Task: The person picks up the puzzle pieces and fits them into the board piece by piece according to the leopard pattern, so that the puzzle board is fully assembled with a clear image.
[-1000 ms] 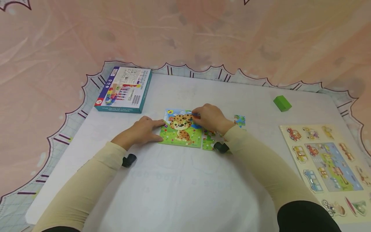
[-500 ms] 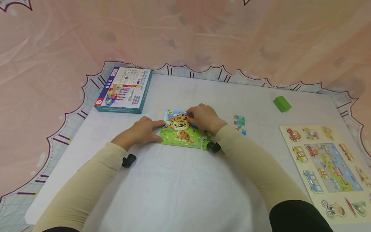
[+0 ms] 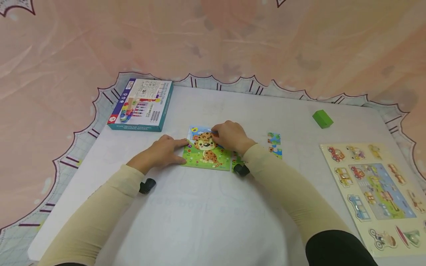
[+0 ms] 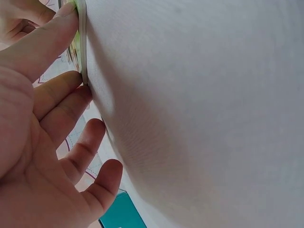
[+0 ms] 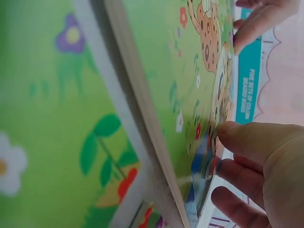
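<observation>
Left hand (image 3: 163, 149), fingers relaxed and released, is touching the left edge of the leopard puzzle (image 3: 208, 159), its thumb lying near the lower corner. Right hand (image 3: 231, 135) is pinching a small puzzle piece (image 5: 210, 164) at the puzzle's upper right. The puzzle is lying flat on the white counter (image 3: 199, 221) between both hands. Loose pieces (image 3: 274, 139) are lying to its right. A printed box (image 3: 143, 105) is resting at far left; a green block (image 3: 323, 119) and a vehicle board (image 3: 382, 192) are sitting at right.
</observation>
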Motion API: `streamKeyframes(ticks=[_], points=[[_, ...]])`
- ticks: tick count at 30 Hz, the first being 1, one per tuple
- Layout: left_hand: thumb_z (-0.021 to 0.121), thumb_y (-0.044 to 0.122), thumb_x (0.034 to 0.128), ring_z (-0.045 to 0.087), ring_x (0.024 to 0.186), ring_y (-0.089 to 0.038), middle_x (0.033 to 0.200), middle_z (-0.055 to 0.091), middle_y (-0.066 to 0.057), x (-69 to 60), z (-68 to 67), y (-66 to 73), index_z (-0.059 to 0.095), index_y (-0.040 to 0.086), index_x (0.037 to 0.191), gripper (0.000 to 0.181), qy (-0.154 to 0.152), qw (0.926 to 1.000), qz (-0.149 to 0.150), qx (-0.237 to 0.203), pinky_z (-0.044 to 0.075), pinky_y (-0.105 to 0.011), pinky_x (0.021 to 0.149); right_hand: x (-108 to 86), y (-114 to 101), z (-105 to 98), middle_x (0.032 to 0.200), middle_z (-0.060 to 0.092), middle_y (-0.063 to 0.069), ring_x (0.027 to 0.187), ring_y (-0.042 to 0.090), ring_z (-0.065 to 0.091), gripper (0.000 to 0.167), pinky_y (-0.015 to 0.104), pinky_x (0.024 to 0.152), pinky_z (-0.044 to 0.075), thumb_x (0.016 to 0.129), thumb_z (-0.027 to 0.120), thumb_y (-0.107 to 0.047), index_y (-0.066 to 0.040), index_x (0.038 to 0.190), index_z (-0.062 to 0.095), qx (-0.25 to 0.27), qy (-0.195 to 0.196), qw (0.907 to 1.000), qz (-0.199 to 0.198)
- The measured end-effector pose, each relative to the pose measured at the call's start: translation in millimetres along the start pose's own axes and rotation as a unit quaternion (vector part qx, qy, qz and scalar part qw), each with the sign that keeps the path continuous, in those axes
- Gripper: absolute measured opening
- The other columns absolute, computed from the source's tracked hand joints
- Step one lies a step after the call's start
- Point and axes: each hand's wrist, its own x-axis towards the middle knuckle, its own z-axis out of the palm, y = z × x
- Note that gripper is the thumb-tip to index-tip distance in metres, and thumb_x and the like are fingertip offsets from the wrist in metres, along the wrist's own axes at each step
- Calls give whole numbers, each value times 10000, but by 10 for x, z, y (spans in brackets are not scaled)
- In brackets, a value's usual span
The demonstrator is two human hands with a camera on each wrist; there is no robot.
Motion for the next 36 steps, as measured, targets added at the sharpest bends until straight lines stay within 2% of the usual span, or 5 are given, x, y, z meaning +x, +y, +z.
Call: streamKeyframes(ticks=[18, 36], points=[[787, 346, 875, 382, 1271, -373, 1401, 461, -219, 0, 4, -4, 449, 202, 1528, 749, -27, 9999, -133, -24, 393, -548, 1016, 13, -45, 51, 1141, 709, 23, 1011, 224, 608, 355, 417, 879, 500, 1009, 600, -319, -146, 1308, 679, -154, 142, 9998, 67], [783, 348, 878, 405, 1239, -358, 1365, 509, -203, -6, 4, -11, 466, 181, 1517, 733, 68, 9999, 36, 97, 405, -529, 998, 36, -57, 63, 1142, 709, 23, 1002, 211, 611, 319, 387, 881, 495, 1004, 618, -300, -142, 1268, 703, -77, 217, 9997, 73]])
